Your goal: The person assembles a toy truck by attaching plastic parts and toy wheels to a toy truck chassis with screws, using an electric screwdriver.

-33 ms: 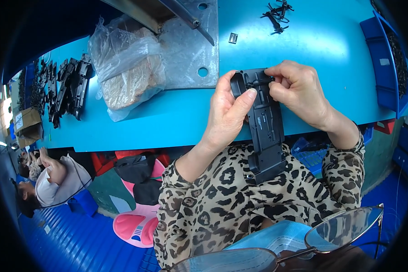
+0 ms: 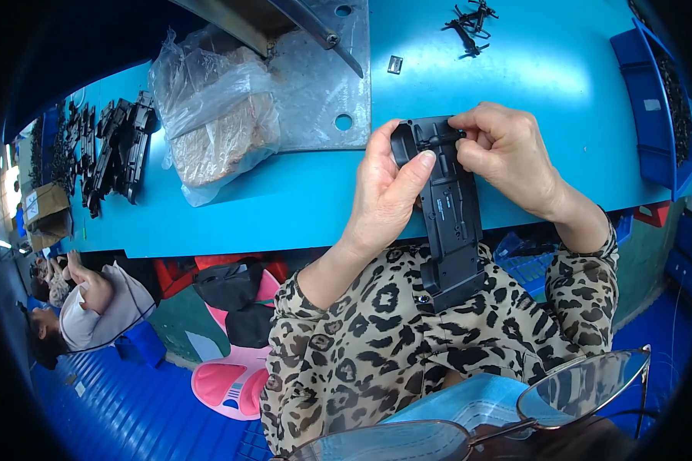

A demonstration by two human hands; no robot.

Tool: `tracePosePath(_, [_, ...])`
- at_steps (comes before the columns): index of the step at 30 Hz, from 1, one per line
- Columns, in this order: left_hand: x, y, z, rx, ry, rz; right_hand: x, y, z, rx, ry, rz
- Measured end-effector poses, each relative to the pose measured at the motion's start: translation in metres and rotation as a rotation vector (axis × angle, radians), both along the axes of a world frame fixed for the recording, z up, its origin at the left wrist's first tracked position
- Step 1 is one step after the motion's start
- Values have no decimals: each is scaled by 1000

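Head view: one long black plastic housing, held lengthwise over the near edge of the blue table, its near end above the patterned clothing. Left hand: clamped on the housing's far left end, thumb across the upper face. Right hand: thumb and forefinger drawn close at the far right edge, by the end of a thin black crosspiece; whether they pinch it, cannot tell. Change from the preceding picture: none visible; hands and housing match, so the handling appears at the same stage. Far: loose black parts, one small rectangular piece. Left: bagged block, black mouldings. Right: blue bin.
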State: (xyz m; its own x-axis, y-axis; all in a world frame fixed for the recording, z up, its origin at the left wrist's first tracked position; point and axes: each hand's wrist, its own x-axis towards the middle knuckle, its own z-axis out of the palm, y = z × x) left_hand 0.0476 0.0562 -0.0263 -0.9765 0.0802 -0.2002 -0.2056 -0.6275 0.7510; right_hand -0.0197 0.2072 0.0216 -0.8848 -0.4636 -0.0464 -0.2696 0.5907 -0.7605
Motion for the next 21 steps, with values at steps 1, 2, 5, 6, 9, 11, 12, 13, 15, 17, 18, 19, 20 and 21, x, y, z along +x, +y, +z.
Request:
tracePosePath(1, [1, 0, 0, -16, 3, 4, -1, 0, 0, -48, -110, -10])
tracePosePath(2, [1, 0, 0, -16, 2, 4, -3, 0, 1, -97, -221, -19])
tracePosePath(5, [2, -1, 0, -4, -16, 25, -8, 4, 0, -139, -411, 18])
tracePosePath(6, [2, -2, -1, 14, -25, 32, -13, 6, -2, -186, -436, 81])
tracePosePath(9, [2, -3, -1, 39, -35, 26, -24, 14, -9, -269, -388, 223])
tracePosePath(11, [1, -5, -1, 49, -38, 15, -24, 13, -8, -206, -312, 292])
tracePosePath(12, [1, -5, -1, 44, -41, 17, -24, 13, -7, -203, -312, 286])
tracePosePath(13, [1, -5, -1, 38, -44, 19, -23, 13, -6, -182, -298, 297])
tracePosePath(15, [0, -4, 0, 38, -52, 40, -24, 12, -7, -159, -285, 301])
tracePosePath(17, [-1, -6, -2, 14, -47, 40, -25, 13, -10, -105, -102, 381])
tracePosePath(18, [0, -5, -1, 18, -50, 35, -25, 14, -11, -103, -106, 376])
tracePosePath(19, [-1, -6, 0, 32, -54, 35, -25, 14, -11, -98, -40, 404])
tracePosePath(20, [-2, -6, 1, 46, -58, 36, -26, 15, -12, -94, 27, 431])
tracePosePath(21, [-3, -7, 1, 45, -59, 34, -26, 15, -13, -95, 26, 429])
